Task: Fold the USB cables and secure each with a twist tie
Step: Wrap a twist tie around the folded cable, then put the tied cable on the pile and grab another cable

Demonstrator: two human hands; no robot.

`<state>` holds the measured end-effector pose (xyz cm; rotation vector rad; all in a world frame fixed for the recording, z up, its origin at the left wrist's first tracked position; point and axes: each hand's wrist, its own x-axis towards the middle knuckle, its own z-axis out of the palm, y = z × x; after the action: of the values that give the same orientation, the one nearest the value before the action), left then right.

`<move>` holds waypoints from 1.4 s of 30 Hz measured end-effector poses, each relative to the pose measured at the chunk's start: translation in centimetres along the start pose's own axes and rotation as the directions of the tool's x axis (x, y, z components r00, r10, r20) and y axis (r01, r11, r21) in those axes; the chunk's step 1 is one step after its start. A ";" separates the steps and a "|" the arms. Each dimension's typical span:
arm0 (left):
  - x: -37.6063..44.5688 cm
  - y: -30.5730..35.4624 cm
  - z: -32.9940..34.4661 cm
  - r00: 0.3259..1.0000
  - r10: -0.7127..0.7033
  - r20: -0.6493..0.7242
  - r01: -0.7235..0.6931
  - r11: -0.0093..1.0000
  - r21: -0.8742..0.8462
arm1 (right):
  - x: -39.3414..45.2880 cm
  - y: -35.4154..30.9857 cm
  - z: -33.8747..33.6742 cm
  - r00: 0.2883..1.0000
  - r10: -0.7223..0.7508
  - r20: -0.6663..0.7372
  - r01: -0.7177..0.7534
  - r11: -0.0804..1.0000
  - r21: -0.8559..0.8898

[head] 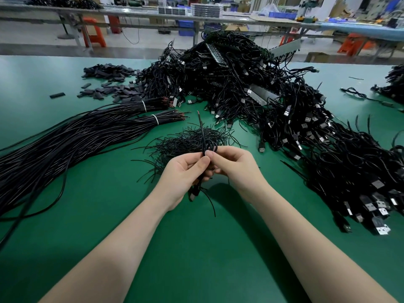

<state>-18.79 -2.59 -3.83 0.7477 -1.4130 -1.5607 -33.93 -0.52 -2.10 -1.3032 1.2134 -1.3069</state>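
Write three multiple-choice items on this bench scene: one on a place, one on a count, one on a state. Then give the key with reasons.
1. Where does the twist-tie pile lie?
A. Just beyond the hands
B. On the far bench
C. Under the right forearm

2. How many white bands bind the straight cable bundles on the left?
A. None
B. Two
C. Five

3. How is the folded cable held?
A. Lying loose on the mat
B. By the left hand alone
C. By both hands, the right hand too

Key: A, the pile sits on the green mat past the fingers; B, one band shows on each of two bundles; C, both hands pinch it.
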 end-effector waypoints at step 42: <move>-1.3 -0.8 0.1 0.770 0.490 -0.409 -0.158 0.768 0.621 | -2.8 -7.6 -20.2 0.742 -0.132 -0.657 -0.662 0.006 -0.749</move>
<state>-18.48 -1.45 -4.73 1.1056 -1.4456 -0.5424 -53.69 4.05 5.85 -1.3001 3.0710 -0.2451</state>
